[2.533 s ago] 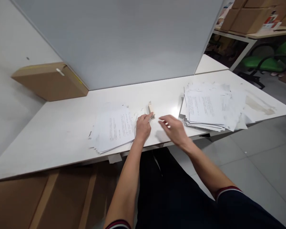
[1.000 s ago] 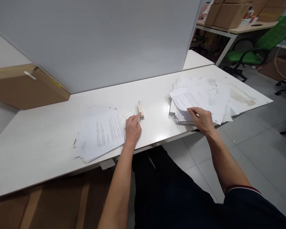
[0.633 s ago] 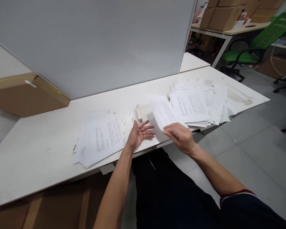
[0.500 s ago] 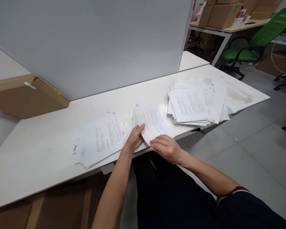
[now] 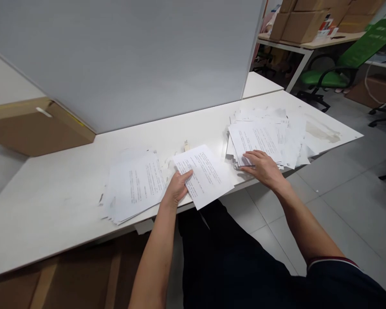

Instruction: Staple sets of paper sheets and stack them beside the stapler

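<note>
My left hand (image 5: 176, 187) is closed on the near left edge of a printed sheet (image 5: 206, 174) lying in front of me on the white table (image 5: 58, 184). The sheet covers most of a small cream stapler (image 5: 186, 146); only its far tip shows. My right hand (image 5: 263, 166) rests on the near left corner of the messy paper pile on the right (image 5: 270, 133), fingers curled against the top sheets. A second pile of printed sheets (image 5: 133, 184) lies just left of my left hand.
A tall grey partition panel (image 5: 131, 56) stands along the table's back. A cardboard box (image 5: 35, 126) lies at the back left. Beyond the right end are a green office chair (image 5: 334, 77) and a table with cardboard boxes (image 5: 309, 21).
My right hand lifted a sheet off the right pile and carried it left to the table's middle, over the stapler. My left hand took hold of it, and my right hand returned to the right pile.
</note>
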The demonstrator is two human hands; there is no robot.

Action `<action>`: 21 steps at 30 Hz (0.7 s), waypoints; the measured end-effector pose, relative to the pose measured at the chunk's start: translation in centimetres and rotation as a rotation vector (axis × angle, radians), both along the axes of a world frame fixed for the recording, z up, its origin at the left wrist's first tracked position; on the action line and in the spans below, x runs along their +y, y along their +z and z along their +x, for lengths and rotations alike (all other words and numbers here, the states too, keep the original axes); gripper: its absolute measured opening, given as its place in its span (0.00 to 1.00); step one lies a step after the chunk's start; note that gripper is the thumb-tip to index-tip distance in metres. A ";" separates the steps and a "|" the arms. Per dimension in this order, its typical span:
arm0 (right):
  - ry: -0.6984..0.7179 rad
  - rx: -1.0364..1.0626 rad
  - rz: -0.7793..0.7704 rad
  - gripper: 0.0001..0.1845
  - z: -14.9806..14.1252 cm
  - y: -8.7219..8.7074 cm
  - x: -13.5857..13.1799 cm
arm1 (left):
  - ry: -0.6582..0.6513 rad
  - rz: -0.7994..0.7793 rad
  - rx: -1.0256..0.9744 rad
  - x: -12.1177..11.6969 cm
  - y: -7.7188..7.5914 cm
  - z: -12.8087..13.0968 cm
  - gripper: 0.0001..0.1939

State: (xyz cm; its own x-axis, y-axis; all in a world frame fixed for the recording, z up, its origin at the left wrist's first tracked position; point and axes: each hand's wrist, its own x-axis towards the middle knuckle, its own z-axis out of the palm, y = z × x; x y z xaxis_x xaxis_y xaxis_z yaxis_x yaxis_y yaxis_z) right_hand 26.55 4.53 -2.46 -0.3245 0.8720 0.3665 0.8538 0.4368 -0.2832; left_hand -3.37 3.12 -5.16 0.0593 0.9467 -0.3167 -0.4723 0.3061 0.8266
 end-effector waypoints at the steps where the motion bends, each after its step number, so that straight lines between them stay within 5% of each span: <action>1: -0.014 -0.010 -0.002 0.21 -0.1 -0.1 0.0 | 0.002 0.001 -0.002 0.0 0.0 0.0 0.16; 8: -0.042 0.033 0.033 0.13 -0.9 -0.8 0.0 | 0.018 -0.015 0.003 -0.5 0.8 0.3 0.15; 14: -0.113 0.352 0.227 0.14 -2.7 0.6 -0.6 | -0.018 -0.002 0.014 -0.4 0.7 0.2 0.15; 17: 0.106 0.426 0.145 0.13 -5.7 0.9 -1.9 | -0.037 0.018 -0.017 0.0 0.1 0.0 0.14; 21: 0.398 0.380 0.081 0.10 -10.2 -1.2 -3.9 | -0.037 0.014 -0.088 0.3 -0.3 0.1 0.20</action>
State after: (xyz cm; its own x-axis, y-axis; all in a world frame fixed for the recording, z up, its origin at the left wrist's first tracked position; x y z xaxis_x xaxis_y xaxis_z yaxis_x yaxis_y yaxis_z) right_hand 16.34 0.60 -3.61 -0.4554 0.6728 0.5831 0.4628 0.7384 -0.4906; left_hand -3.26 3.43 -5.46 0.1217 0.9477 -0.2952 -0.5316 0.3134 0.7869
